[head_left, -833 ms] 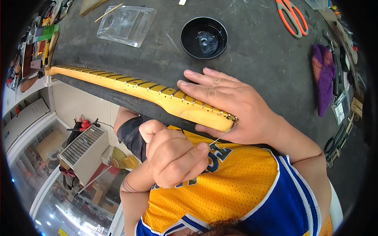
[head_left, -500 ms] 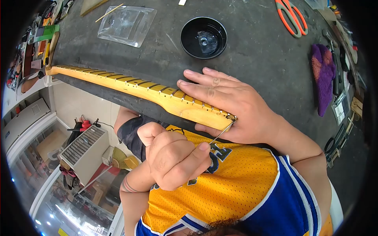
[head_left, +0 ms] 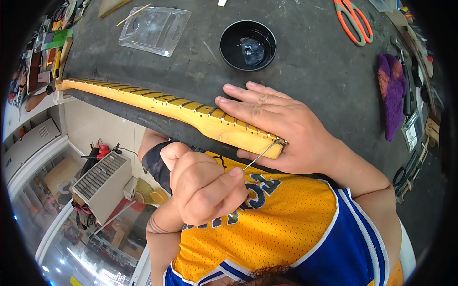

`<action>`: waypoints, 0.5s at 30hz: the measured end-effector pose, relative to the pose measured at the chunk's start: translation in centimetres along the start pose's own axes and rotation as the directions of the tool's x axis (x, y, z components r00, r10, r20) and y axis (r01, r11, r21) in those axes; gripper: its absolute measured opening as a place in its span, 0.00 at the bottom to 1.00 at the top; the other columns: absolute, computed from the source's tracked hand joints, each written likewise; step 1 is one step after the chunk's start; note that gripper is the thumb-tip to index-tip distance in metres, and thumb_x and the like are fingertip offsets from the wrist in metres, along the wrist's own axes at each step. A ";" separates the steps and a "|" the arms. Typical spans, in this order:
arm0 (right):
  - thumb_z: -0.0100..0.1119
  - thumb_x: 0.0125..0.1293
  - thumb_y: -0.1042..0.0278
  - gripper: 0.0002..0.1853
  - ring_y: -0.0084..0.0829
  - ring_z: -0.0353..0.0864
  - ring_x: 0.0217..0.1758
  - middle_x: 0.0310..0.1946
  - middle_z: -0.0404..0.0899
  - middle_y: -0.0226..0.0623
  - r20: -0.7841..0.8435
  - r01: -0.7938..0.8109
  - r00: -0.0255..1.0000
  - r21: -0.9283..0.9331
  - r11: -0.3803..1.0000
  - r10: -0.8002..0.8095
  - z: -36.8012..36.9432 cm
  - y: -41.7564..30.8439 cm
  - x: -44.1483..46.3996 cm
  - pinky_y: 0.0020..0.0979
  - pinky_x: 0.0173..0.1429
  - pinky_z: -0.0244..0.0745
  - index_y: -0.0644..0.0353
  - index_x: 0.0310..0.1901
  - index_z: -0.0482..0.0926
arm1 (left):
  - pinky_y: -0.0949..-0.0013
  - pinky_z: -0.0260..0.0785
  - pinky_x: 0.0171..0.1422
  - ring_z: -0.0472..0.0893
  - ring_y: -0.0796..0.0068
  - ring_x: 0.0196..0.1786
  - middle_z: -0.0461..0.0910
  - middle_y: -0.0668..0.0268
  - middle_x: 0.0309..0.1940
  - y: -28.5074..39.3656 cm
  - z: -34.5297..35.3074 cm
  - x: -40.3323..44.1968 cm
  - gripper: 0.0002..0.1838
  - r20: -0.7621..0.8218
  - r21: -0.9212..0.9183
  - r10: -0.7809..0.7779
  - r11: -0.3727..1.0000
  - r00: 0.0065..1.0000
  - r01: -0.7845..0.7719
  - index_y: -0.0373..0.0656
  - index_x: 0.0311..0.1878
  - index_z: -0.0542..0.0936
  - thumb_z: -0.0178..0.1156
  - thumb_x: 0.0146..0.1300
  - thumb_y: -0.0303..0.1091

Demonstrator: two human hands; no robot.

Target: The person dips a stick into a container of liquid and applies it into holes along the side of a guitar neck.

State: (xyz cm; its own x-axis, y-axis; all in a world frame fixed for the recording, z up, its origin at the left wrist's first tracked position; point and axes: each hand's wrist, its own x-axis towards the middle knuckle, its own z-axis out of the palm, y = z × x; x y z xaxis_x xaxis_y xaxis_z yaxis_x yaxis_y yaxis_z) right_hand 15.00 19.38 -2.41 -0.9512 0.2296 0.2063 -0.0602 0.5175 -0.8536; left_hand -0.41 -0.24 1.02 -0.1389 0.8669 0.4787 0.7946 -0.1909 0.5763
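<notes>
A pale yellow guitar neck (head_left: 176,112) with dark frets lies slantwise along the bench's near edge, its heel end toward the right. My right hand (head_left: 291,128) lies over that heel, fingers stretched out along the far side and thumb at the near side, holding it. My left hand (head_left: 205,186) is closed in a fist in front of my chest, pinching a thin metal rod (head_left: 260,157). The rod's far tip meets the small dark fitting (head_left: 280,141) at the end of the heel. Whether it sits inside the fitting I cannot tell.
Beyond the neck stand a black bowl (head_left: 247,33) with liquid and a clear plastic tray (head_left: 155,35) beside a thin stick (head_left: 133,15). To the right are orange-grey scissors (head_left: 355,26) and a purple cloth (head_left: 392,97). Tools crowd both bench sides.
My left hand has shifted slightly left and upward, and the rod has swung with it, now crossing the heel's near corner. My right hand and the neck have stayed in place.
</notes>
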 end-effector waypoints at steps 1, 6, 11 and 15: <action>0.85 0.68 0.61 0.43 0.49 0.79 0.88 0.79 0.85 0.44 -0.001 0.000 1.000 0.002 1.000 0.000 0.0 0.0 0.0 0.59 0.93 0.68 0.59 0.84 0.79 | 0.59 0.60 0.49 0.78 0.70 0.33 0.80 0.73 0.37 -0.2 0.1 0.0 0.26 -0.061 -0.031 0.027 0.999 0.998 -0.029 0.45 0.56 0.89 0.83 0.52 0.23; 0.85 0.68 0.60 0.44 0.49 0.79 0.88 0.79 0.85 0.44 -0.002 0.002 1.000 0.009 1.000 -0.002 0.0 0.0 0.0 0.60 0.93 0.67 0.59 0.84 0.79 | 0.59 0.60 0.48 0.78 0.70 0.33 0.81 0.73 0.37 -0.3 0.2 -0.1 0.26 -0.060 -0.039 0.023 0.999 0.998 -0.026 0.44 0.56 0.89 0.83 0.52 0.22; 0.85 0.68 0.60 0.44 0.49 0.79 0.88 0.79 0.86 0.44 -0.007 0.003 1.000 0.010 1.000 -0.003 0.1 0.0 0.0 0.60 0.93 0.68 0.59 0.84 0.79 | 0.59 0.61 0.48 0.79 0.70 0.33 0.81 0.72 0.37 -0.4 0.2 0.0 0.25 -0.056 -0.046 0.038 0.998 0.998 -0.040 0.44 0.56 0.89 0.83 0.53 0.22; 0.85 0.68 0.60 0.44 0.49 0.79 0.88 0.79 0.86 0.45 -0.010 0.007 1.000 0.004 1.000 -0.006 0.1 0.1 0.0 0.59 0.93 0.68 0.60 0.84 0.79 | 0.59 0.60 0.48 0.79 0.70 0.33 0.81 0.73 0.37 -0.4 0.2 0.0 0.25 -0.068 -0.045 0.029 0.998 0.997 -0.032 0.44 0.56 0.89 0.83 0.53 0.23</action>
State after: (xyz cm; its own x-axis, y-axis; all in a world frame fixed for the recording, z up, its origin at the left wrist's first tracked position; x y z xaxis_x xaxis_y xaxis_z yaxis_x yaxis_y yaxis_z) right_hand 15.01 19.37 -2.54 -0.9476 0.2347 0.2167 -0.0678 0.5153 -0.8543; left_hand -0.63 -0.06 0.63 -0.1558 0.8277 0.5391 0.7711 -0.2392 0.5901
